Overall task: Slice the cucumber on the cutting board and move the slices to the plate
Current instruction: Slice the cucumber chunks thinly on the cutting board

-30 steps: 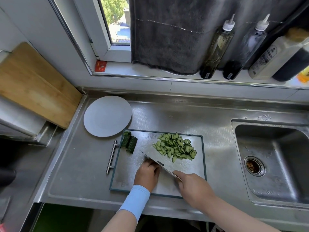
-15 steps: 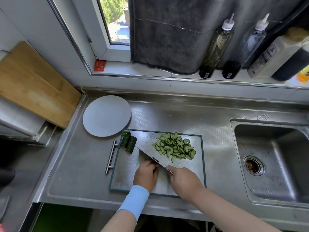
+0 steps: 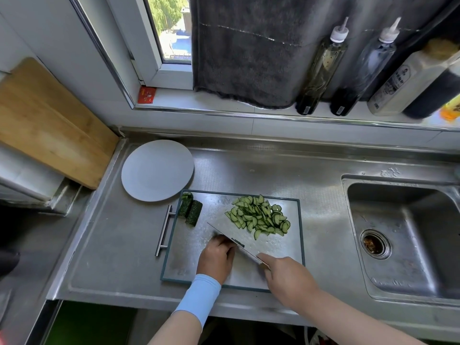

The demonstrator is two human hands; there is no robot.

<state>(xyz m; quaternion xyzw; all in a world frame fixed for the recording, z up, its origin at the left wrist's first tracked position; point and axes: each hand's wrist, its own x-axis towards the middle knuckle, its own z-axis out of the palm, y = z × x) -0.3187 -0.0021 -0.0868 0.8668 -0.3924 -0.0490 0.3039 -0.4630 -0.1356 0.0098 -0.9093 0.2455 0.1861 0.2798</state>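
The right hand (image 3: 286,277) gripped the knife (image 3: 221,232). The left hand (image 3: 216,255) lay curled beside it; what it held, I could not tell. Slices (image 3: 258,217) sat piled on the board (image 3: 214,212), two chunks (image 3: 190,211) near the plate (image 3: 156,170).

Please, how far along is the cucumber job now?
Done: a pile of slices lies on the cutting board. In hand: the right hand holds the knife, blade beside the curled left hand; what that hand steadies is hidden. Left: two uncut cucumber pieces wait at the board's far left corner, and the plate holds no slices yet.
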